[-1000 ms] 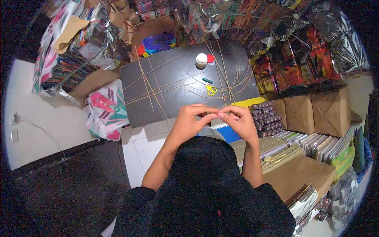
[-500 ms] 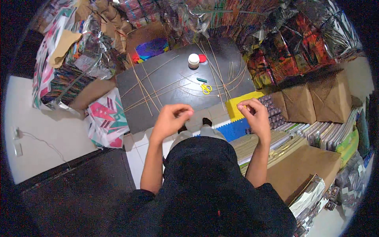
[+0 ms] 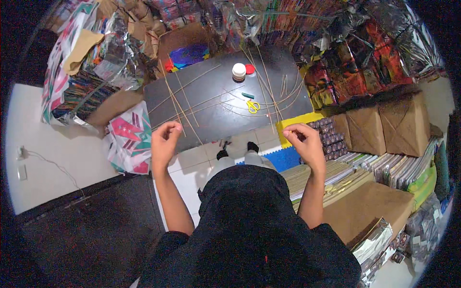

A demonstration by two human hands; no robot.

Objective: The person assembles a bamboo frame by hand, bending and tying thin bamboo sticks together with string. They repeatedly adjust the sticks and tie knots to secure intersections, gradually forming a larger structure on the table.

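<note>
Left hand (image 3: 164, 145) outward, near table edge (image 3: 213, 136)

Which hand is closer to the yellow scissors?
Right: the right hand is to the lower right of the yellow scissors in view; the left hand is farther off, to their lower left.

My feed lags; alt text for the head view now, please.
A person's left hand and right hand hover apart with curled fingers before a dark table bearing thin sticks, yellow scissors and a white-topped jar; whether they hold anything is unclear.

blk short-slv top (image 3: 249, 225), lt-gry trousers (image 3: 224, 164)
</note>
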